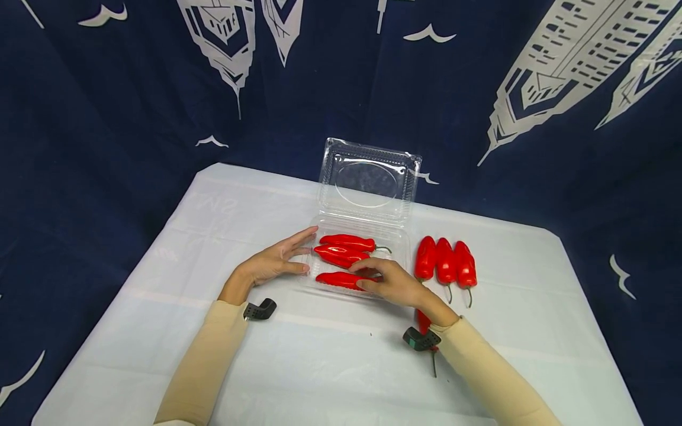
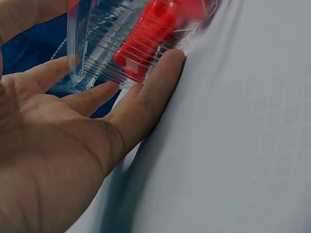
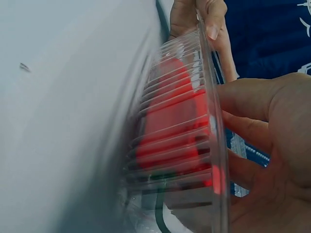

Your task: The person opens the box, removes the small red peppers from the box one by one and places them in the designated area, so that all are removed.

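A clear plastic clamshell box (image 1: 406,254) lies with its lid (image 1: 367,183) raised at the back. Inside, a back red chili pepper (image 1: 346,241), a middle one (image 1: 337,254) and a front one (image 1: 338,280) lie crosswise. My left hand (image 1: 277,260) is spread at the box's left side; in the left wrist view its fingers (image 2: 146,102) are extended along the ridged wall. My right hand (image 1: 391,281) reaches over the right part of the box and pinches the front pepper near its stem end, with the thumb on the near side. The hand covers that end in the head view.
To the right of the box, three red chili peppers (image 1: 446,260) lie side by side, stems toward me. Another pepper (image 1: 423,322) lies partly hidden under my right wrist. A white cloth (image 1: 298,367) covers the table; a dark blue curtain (image 1: 133,130) hangs behind it.
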`<state>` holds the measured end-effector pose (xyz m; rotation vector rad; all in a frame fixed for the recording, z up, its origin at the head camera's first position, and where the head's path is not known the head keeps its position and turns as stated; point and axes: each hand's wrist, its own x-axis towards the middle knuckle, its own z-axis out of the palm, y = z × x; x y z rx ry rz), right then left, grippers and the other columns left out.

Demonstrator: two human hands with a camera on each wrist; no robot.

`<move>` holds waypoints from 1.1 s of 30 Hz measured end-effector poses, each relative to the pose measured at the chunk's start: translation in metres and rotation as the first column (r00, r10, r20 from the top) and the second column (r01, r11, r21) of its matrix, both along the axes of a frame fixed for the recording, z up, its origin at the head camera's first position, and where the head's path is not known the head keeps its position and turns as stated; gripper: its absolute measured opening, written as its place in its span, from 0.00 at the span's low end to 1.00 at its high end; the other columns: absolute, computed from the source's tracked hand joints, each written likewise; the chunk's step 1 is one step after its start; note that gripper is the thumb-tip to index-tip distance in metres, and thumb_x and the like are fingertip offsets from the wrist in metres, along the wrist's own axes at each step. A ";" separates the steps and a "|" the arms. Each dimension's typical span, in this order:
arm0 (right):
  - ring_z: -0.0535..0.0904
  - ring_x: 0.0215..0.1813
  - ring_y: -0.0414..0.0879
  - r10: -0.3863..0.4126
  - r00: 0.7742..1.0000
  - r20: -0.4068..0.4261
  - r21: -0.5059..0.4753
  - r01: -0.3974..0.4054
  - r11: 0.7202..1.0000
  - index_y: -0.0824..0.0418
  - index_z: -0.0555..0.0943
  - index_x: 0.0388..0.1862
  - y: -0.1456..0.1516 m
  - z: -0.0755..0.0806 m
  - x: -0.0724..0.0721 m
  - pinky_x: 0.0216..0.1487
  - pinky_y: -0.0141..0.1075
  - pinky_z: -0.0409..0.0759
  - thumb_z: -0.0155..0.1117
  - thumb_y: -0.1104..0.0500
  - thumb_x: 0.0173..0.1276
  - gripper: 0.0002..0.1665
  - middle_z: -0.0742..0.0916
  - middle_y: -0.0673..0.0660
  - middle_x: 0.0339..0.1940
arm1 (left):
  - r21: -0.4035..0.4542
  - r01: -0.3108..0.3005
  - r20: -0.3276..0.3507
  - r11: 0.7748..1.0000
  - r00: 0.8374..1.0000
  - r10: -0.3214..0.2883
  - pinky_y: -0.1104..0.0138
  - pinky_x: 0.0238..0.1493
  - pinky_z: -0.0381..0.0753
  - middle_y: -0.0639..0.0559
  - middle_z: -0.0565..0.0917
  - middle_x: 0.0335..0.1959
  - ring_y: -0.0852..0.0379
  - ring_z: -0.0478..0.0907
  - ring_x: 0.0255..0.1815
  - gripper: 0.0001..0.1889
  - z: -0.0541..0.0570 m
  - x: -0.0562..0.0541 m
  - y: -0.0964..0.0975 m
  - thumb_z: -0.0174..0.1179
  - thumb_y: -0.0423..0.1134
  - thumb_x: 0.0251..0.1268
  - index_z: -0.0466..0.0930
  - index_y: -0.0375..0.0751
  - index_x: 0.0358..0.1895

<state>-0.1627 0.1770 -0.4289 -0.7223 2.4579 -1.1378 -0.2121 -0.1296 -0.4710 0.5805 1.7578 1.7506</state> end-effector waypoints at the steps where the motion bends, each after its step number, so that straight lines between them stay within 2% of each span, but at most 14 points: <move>1: 0.82 0.57 0.54 0.001 1.000 0.006 -0.002 -0.001 1.000 0.60 0.82 0.60 0.000 0.000 0.000 0.59 0.48 0.82 0.66 0.61 0.69 0.20 0.84 0.58 0.57 | -0.001 -0.002 0.001 1.000 1.000 0.002 0.57 0.65 0.76 0.48 0.46 0.83 0.39 0.52 0.79 0.49 0.000 0.000 0.000 0.61 0.23 0.64 0.46 0.54 0.82; 5: 0.83 0.57 0.56 0.003 1.000 0.021 0.002 -0.003 1.000 0.60 0.81 0.61 -0.001 0.001 0.000 0.59 0.48 0.82 0.66 0.60 0.70 0.21 0.85 0.59 0.58 | -0.001 -0.001 0.000 1.000 1.000 0.001 0.59 0.64 0.77 0.49 0.45 0.83 0.39 0.52 0.79 0.49 0.001 0.001 -0.001 0.62 0.23 0.63 0.46 0.54 0.82; 13: 0.82 0.53 0.51 -0.006 0.999 0.033 0.058 0.004 0.998 0.58 0.81 0.62 -0.004 0.001 -0.003 0.51 0.36 0.83 0.66 0.59 0.70 0.22 0.86 0.57 0.54 | 0.003 0.003 -0.004 1.000 1.000 -0.003 0.57 0.65 0.76 0.48 0.45 0.83 0.38 0.52 0.79 0.49 0.001 0.001 0.000 0.61 0.23 0.64 0.45 0.53 0.82; 20: 0.81 0.54 0.52 -0.012 0.999 0.031 0.034 0.010 0.999 0.60 0.81 0.61 -0.003 -0.001 -0.004 0.56 0.44 0.81 0.67 0.56 0.70 0.22 0.87 0.57 0.54 | 0.011 0.011 -0.004 1.000 1.000 -0.011 0.60 0.64 0.77 0.45 0.43 0.83 0.38 0.52 0.80 0.49 0.002 0.001 -0.001 0.61 0.23 0.64 0.43 0.52 0.82; 28: 0.80 0.53 0.50 -0.060 0.992 0.107 0.049 0.055 0.997 0.56 0.77 0.66 -0.003 -0.002 -0.003 0.52 0.39 0.81 0.69 0.51 0.68 0.29 0.86 0.55 0.53 | 0.002 0.007 0.004 1.000 1.000 -0.007 0.61 0.64 0.76 0.47 0.44 0.83 0.40 0.52 0.80 0.49 0.002 0.001 -0.001 0.62 0.24 0.64 0.44 0.53 0.82; 33: 0.79 0.55 0.50 -0.058 0.993 0.102 0.054 0.052 0.997 0.56 0.77 0.66 -0.001 -0.001 -0.002 0.55 0.41 0.80 0.70 0.51 0.67 0.30 0.85 0.55 0.54 | 0.001 0.007 0.003 1.000 1.000 -0.007 0.61 0.64 0.77 0.47 0.44 0.83 0.40 0.52 0.80 0.49 0.000 0.000 0.000 0.62 0.24 0.64 0.45 0.53 0.82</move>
